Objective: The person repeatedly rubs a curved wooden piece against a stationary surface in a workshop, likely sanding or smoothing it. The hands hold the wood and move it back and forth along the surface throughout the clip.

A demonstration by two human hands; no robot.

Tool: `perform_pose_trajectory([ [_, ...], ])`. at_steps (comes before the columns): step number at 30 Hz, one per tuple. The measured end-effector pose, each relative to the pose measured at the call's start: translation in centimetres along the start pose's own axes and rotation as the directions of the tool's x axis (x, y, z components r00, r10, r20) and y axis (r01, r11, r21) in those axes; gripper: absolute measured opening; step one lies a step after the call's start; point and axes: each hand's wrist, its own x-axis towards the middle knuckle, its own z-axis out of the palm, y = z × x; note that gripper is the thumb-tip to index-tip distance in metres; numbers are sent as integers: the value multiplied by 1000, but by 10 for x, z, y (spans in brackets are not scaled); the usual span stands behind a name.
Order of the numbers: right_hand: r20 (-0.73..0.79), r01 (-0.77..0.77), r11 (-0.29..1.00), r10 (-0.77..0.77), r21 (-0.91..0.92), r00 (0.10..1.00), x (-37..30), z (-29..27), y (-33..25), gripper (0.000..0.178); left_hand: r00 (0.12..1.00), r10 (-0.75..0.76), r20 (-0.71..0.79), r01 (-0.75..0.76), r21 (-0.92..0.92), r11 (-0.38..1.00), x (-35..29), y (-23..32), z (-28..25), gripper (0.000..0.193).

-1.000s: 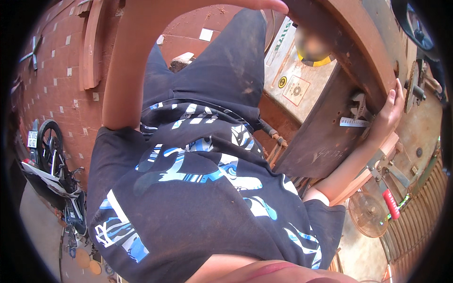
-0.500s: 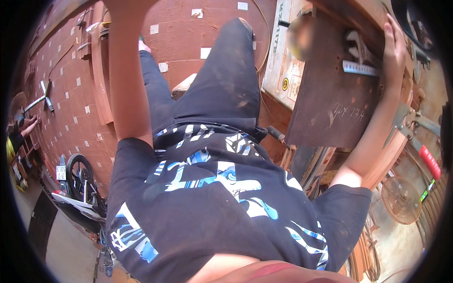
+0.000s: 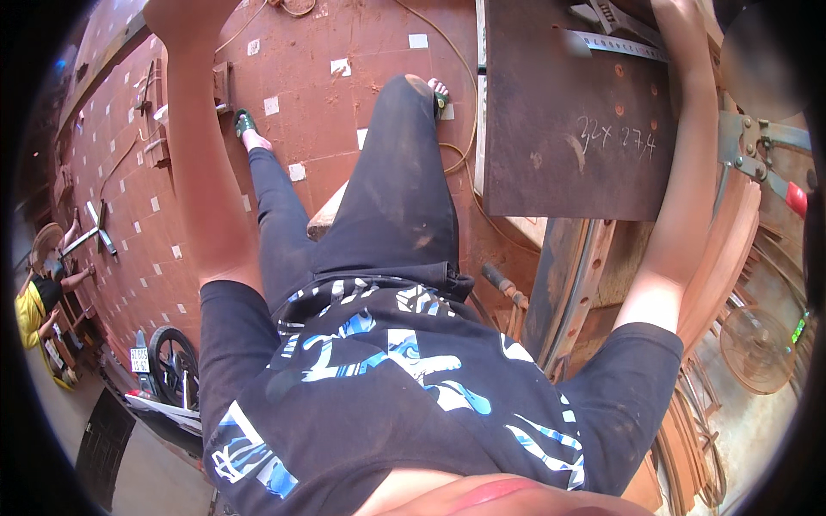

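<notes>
My left hand (image 3: 191,12) is at the top edge of the head view, beside a long wooden bar (image 3: 105,70) that slants away to the left. Its fingers are cut off by the frame, so its grip is hidden. On the other side, my right hand (image 3: 684,33) reaches up along the right side of a dark brown panel (image 3: 551,163) with white handwritten marks. The fingers of that hand run out of the picture too. On the panel lie a white ruler (image 3: 626,46) and, beyond it, a metal wrench (image 3: 609,17).
To the right are a metal toggle clamp (image 3: 747,144) with a red handle, curved wooden pieces (image 3: 723,258) and a round fan guard (image 3: 757,351). A cable (image 3: 469,103) crosses the tiled floor (image 3: 327,34). At far left are another person in yellow (image 3: 33,314) and a motorbike wheel (image 3: 175,365).
The view has shifted, so the panel and both hands sit higher in the picture. The right hand's fingers, stretched out along wood before, are now past the top edge.
</notes>
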Motion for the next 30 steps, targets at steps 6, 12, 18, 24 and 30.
perform_pose_trajectory([
  [6, -28, -51, 998, 52, 33, 998, 29, 16, 16, 49, 998, 45, -46, -50, -112, 992, 30, -10, 30, 97],
  [12, -66, -91, 995, 94, 46, 993, 57, 36, 46, 45, 974, -43, 220, 71, -117, 991, 60, -9, 37, 102],
  [18, -52, -117, 992, 120, 47, 991, 80, 56, 69, 43, 934, 98, 343, -37, -178, 983, 104, -61, 95, 111],
  [24, -87, -87, 996, 90, 31, 992, 121, 77, 89, 40, 870, 131, 474, -5, -258, 966, 156, -69, 124, 118],
  [30, -187, -16, 994, 37, 113, 982, 150, 105, 126, 35, 819, 131, 559, 38, -280, 959, 185, -47, 132, 119],
])
